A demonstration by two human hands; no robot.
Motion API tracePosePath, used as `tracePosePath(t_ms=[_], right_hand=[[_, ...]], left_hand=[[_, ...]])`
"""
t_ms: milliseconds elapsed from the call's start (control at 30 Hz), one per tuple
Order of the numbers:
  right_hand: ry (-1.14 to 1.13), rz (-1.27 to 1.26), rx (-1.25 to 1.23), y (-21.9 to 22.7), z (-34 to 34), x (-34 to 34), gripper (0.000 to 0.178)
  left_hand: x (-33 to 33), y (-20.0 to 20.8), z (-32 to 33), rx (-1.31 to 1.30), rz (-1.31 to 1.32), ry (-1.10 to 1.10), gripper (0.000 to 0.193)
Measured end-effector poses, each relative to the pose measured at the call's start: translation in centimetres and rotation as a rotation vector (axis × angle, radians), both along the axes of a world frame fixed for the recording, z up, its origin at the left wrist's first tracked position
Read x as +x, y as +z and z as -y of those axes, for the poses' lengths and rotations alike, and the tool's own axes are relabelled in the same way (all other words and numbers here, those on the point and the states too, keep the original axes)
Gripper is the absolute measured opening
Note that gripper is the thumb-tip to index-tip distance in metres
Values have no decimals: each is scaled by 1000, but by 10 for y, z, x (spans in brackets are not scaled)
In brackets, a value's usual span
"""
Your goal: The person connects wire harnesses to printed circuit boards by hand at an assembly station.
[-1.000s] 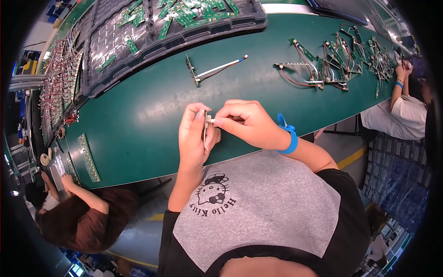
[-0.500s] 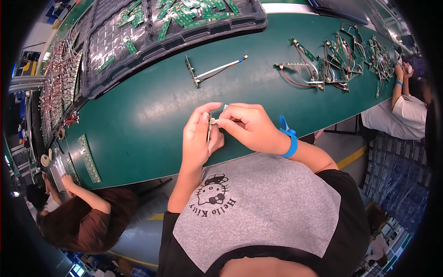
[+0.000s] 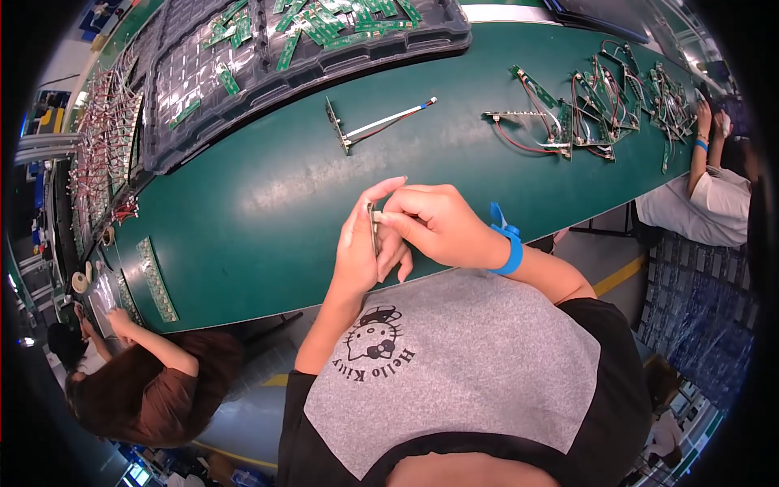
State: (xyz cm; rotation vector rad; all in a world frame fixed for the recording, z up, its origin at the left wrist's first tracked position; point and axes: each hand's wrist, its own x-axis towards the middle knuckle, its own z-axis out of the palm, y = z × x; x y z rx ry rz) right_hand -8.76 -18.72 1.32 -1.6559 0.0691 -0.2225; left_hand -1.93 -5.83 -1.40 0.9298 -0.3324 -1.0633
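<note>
Edge-on in my left hand [image 3: 357, 247] is a narrow circuit board [image 3: 374, 230], gripped between the thumb and fingers. My right hand [image 3: 450, 223], with a blue strap on its wrist, pinches a small whitish connector [image 3: 379, 216] against the face of that board. Whether the connector is seated cannot be made out, and my fingers hide most of it. Beyond my hands, a single green board [image 3: 337, 127] lies on the green table [image 3: 268, 235], with a white and red cable [image 3: 389, 122] running from it to the right.
A black tray [image 3: 268, 101] with loose green boards stands at the far left. Several wired boards [image 3: 600, 105] are heaped at the right. A long board strip [image 3: 156, 278] lies near the left table edge. Co-workers sit at both sides.
My left hand has shifted slightly right, and its lower fingers have loosened and stretched out beneath the board. My right hand stays almost in place, still pinching the connector.
</note>
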Motion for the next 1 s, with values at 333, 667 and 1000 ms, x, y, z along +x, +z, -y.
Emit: tracePosePath(t_ms=[333,667,1000], right_hand=[[-17,-135,123,1,1,7,11],[-65,-129,179,-13,1,4,19],[12,-220,222,-15,-1,2,22]], left_hand=[[8,1,-1,306,616,343,42],[6,-9,-5,465,1185,330,39],[6,-10,-8,515,1146,324,30]])
